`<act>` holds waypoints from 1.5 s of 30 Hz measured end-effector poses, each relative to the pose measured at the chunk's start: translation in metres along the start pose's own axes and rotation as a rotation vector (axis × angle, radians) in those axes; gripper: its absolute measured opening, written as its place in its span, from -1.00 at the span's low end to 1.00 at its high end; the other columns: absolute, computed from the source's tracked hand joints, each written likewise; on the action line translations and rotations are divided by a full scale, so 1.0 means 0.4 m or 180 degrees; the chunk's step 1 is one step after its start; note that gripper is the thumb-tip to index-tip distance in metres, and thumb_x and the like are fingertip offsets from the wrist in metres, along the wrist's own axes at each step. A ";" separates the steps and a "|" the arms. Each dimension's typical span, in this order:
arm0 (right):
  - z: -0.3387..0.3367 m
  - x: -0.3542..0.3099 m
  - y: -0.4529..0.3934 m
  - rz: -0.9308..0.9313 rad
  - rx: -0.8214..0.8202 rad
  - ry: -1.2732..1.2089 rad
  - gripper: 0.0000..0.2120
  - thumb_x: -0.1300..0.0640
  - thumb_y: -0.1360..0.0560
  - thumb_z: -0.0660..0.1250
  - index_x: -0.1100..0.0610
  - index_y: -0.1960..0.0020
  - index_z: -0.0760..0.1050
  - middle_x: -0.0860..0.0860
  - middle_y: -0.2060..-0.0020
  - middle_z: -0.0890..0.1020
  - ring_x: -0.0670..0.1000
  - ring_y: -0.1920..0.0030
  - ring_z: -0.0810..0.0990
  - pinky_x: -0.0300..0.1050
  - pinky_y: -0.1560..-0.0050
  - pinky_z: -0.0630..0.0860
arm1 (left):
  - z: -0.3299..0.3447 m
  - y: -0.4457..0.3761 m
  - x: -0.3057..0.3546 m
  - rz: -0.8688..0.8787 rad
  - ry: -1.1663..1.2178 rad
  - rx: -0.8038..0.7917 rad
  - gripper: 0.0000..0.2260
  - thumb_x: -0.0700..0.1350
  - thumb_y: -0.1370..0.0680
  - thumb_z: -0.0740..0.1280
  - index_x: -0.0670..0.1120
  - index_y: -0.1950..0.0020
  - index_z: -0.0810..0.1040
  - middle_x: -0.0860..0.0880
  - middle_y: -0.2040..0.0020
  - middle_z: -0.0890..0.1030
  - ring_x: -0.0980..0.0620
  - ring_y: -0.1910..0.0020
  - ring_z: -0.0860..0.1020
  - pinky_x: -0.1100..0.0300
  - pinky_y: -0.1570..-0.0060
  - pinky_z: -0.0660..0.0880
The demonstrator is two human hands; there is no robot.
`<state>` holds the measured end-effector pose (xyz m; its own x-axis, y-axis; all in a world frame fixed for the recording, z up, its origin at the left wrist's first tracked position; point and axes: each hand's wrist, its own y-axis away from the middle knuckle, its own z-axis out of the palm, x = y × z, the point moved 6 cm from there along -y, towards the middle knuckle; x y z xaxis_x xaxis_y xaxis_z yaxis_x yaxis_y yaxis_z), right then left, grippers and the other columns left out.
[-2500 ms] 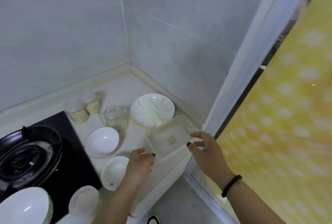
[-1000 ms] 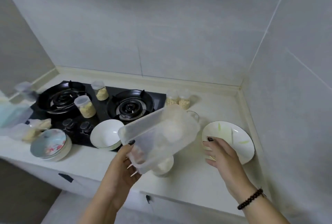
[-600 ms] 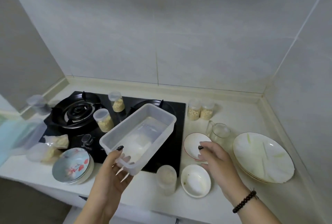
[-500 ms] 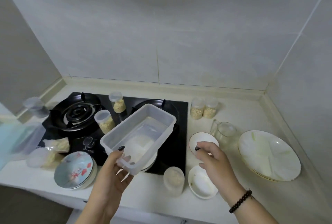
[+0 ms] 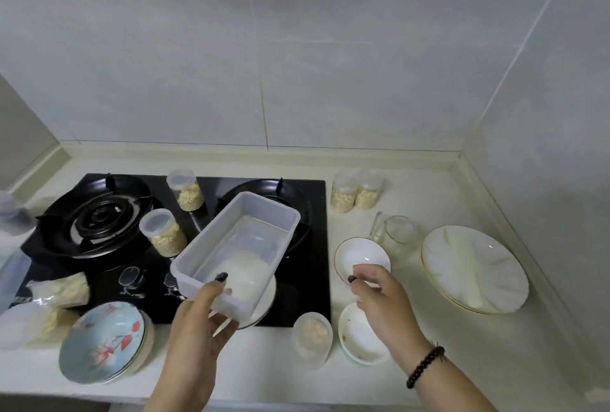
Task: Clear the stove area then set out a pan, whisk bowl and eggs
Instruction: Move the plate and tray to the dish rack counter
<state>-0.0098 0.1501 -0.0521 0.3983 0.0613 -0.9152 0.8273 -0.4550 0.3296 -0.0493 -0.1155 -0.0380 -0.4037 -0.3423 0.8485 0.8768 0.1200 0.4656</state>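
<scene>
At 7 o'clock the left hand [image 5: 198,319] grips a clear plastic tub [image 5: 237,246] by its near rim, above the stove [image 5: 310,279]. At 5 o'clock the right hand [image 5: 383,299] hovers, fingers [image 5: 358,279] loosely curled, holding nothing, over a small bowl [image 5: 359,253]. Bare counter [image 5: 429,190] lies at 1 o'clock.

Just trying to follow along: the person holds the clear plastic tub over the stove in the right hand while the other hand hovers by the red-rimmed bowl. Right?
Not quite. The head view shows the left hand gripping the clear plastic tub over the stove; it is the right hand that hovers by the red-rimmed bowl.
</scene>
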 end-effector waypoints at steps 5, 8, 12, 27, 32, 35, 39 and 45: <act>-0.151 0.070 -0.045 0.0251 0.0709 -0.0646 -0.88 0.18 -0.53 0.31 0.01 -0.03 0.49 -0.01 -0.02 0.58 0.06 -0.05 0.60 0.11 -0.16 0.53 | 0.175 0.037 -0.034 -0.0153 -0.0185 -0.0532 -0.84 -0.06 -0.51 0.36 -0.07 -0.05 0.57 -0.06 0.10 0.66 -0.04 0.19 0.60 0.04 0.06 0.51; -0.260 0.117 -0.067 0.0518 0.1123 -0.1015 -0.84 0.24 -0.56 0.26 0.15 -0.13 0.40 0.05 0.08 0.53 0.09 0.11 0.58 0.01 0.04 0.50 | 0.273 0.061 -0.046 -0.0198 -0.0265 -0.0858 -0.76 0.01 -0.38 0.41 -0.08 0.02 0.60 -0.05 0.16 0.66 -0.02 0.23 0.60 0.06 0.08 0.50; -0.425 0.218 -0.112 0.0995 0.1564 -0.1166 -0.95 0.29 -0.56 0.22 0.28 0.06 0.42 0.12 0.30 0.39 0.09 0.37 0.42 -0.13 0.33 0.36 | 0.397 0.084 -0.078 -0.0156 -0.0304 -0.0970 -0.89 -0.07 -0.53 0.31 -0.09 0.08 0.57 -0.03 0.22 0.67 0.02 0.23 0.61 0.11 0.16 0.49; -0.538 0.391 -0.216 0.1542 0.1911 -0.1721 -0.65 0.10 -0.61 0.19 0.22 -0.33 0.27 0.21 -0.19 0.50 0.27 -0.09 0.58 0.05 0.20 0.62 | 0.551 0.120 -0.167 -0.0120 -0.0625 -0.0764 -0.74 0.00 -0.46 0.36 -0.16 -0.01 0.59 -0.12 0.01 0.66 -0.07 0.06 0.61 0.05 0.12 0.52; -0.554 0.403 -0.220 0.1482 0.1860 -0.1339 -0.72 0.19 -0.61 0.19 0.24 -0.29 0.32 0.20 -0.19 0.52 0.30 -0.04 0.60 -0.05 0.28 0.61 | 0.557 0.119 -0.181 -0.0198 -0.0538 -0.0641 -0.80 -0.05 -0.54 0.29 -0.14 -0.06 0.57 -0.09 0.08 0.67 -0.08 0.07 0.62 0.05 0.13 0.51; -0.555 0.409 -0.224 0.1462 0.1891 -0.1323 -0.70 0.24 -0.60 0.16 0.21 -0.32 0.32 0.20 -0.17 0.54 0.32 0.00 0.62 -0.12 0.47 0.60 | 0.551 0.120 -0.183 -0.0192 -0.0453 -0.0573 -0.77 -0.03 -0.54 0.30 -0.13 -0.10 0.58 -0.12 0.04 0.66 -0.10 0.06 0.62 0.02 0.08 0.52; -0.557 0.400 -0.223 0.1427 0.1899 -0.1268 -0.66 0.27 -0.60 0.14 0.23 -0.37 0.29 0.20 -0.22 0.51 0.33 0.02 0.61 0.00 0.23 0.61 | 0.541 0.125 -0.183 -0.0193 -0.0395 -0.0528 -0.54 0.06 -0.34 0.46 -0.17 -0.15 0.57 -0.14 0.02 0.67 -0.15 0.00 0.61 -0.03 0.06 0.53; -0.590 0.351 -0.221 0.0984 0.1725 -0.1094 -0.65 0.34 -0.59 0.12 0.24 -0.37 0.31 0.16 -0.17 0.49 0.23 0.07 0.52 0.23 0.06 0.58 | 0.528 0.140 -0.186 -0.0126 -0.0307 -0.0419 -0.66 0.02 -0.44 0.34 -0.15 -0.12 0.56 -0.17 -0.02 0.67 -0.16 0.00 0.60 -0.07 0.02 0.50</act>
<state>0.0667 0.4087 -0.1551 0.3616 -0.3850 -0.8491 0.3475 -0.7895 0.5059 -0.0254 0.1133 -0.0220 -0.4562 -0.2524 0.8533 0.8838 -0.0171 0.4675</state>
